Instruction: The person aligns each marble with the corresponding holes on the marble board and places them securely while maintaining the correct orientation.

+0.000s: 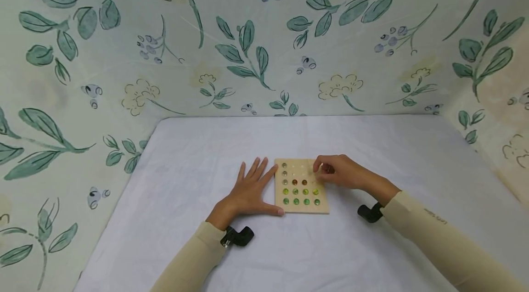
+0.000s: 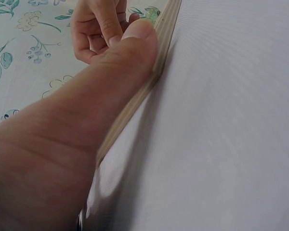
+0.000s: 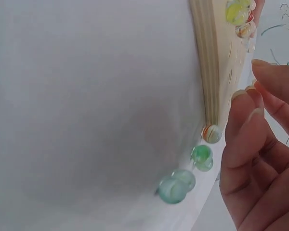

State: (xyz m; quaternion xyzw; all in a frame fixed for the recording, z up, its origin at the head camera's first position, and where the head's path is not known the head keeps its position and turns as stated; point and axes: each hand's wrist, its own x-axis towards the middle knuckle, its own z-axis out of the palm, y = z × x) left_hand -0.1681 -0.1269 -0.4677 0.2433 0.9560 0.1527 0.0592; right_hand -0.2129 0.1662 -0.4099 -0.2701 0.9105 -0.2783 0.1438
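In the head view, a wooden board (image 1: 307,210) lies on the white tabletop (image 1: 206,145), between its left and right edges and well apart from its far edge. The left hand (image 1: 248,192) is spread wide at the board's left edge, thumb by the near-left corner. The right hand (image 1: 336,171), fingers curled in narrow, is over the right edge towards the far-right corner. Green marbles (image 1: 296,201) fill the row along the near edge, yellow-green marbles (image 1: 295,191) the next; beyond come two reddish-brown marbles (image 1: 295,182) and, down the left edge, clear marbles (image 1: 284,173).

In the left wrist view, the left thumb lies along the board's edge.

In the right wrist view, thumb and fingertips are close together; whether they hold anything cannot be told. Several loose marbles (image 3: 212,134) lie by a corner of the board.
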